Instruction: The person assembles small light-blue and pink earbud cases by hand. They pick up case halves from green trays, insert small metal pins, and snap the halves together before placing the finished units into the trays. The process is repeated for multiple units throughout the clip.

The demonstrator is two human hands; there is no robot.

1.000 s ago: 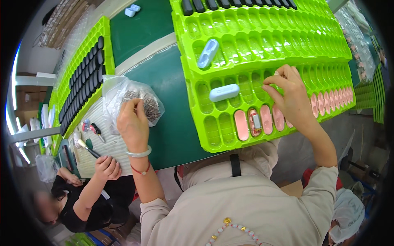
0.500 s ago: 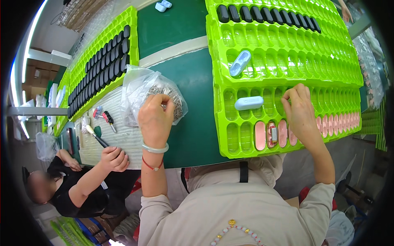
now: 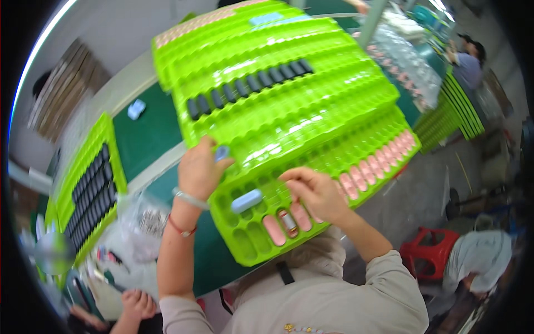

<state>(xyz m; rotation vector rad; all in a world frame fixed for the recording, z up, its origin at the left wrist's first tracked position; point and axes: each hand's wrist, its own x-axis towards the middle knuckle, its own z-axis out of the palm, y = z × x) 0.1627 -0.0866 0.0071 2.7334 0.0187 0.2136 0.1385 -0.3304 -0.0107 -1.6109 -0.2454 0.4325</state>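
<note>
My left hand (image 3: 196,171) is at the left side of the green tray, its thumb and fingers closed around a light blue shell (image 3: 222,153). The hand hides part of that shell. My right hand (image 3: 320,195) hovers over the tray's near rows, fingertips pinched together; anything between them is too small to make out. Below my left hand, a light blue capsule-shaped case (image 3: 246,201) lies in a pocket. Pink shells (image 3: 273,230) line the near row, partly behind my right hand. One pink shell (image 3: 287,223) holds a silvery part.
The green tray (image 3: 242,249) adjoins more green trays with black cases (image 3: 228,93). Left are a plastic bag of metal pins (image 3: 151,222), another tray of black cases (image 3: 94,189) and a co-worker's hand (image 3: 138,304). A red stool (image 3: 427,253) stands at right.
The view has swung right. My left hand has left the bag of metal pins and come to the blue shell on the tray. My right hand stays pinched over the tray.
</note>
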